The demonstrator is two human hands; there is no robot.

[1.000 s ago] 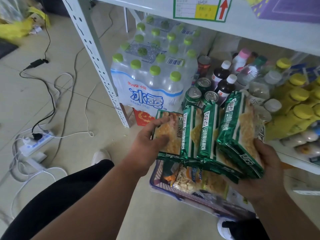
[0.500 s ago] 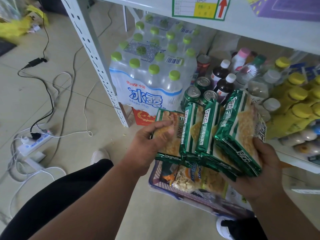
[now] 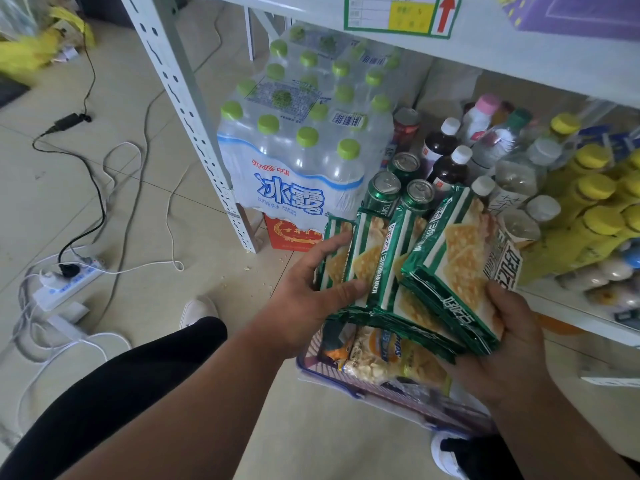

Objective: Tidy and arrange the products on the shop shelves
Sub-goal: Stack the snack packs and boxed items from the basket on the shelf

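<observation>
Several green-and-white cracker packets stand fanned on edge between my two hands, in front of the low shelf. My left hand grips the leftmost packets, thumb across their front and fingers behind. My right hand holds the rightmost packet from below and from the right, fingers curled under it. Under the packets a clear basket with a purple rim holds more snack bags.
A shrink-wrapped pack of green-capped water bottles stands at the shelf's left end by the white upright. Green cans, dark bottles and yellow-capped bottles crowd the shelf. A power strip and cables lie on the floor.
Both hands with the packets have shifted slightly left and up; my left thumb now lies further across the front of the left packets.
</observation>
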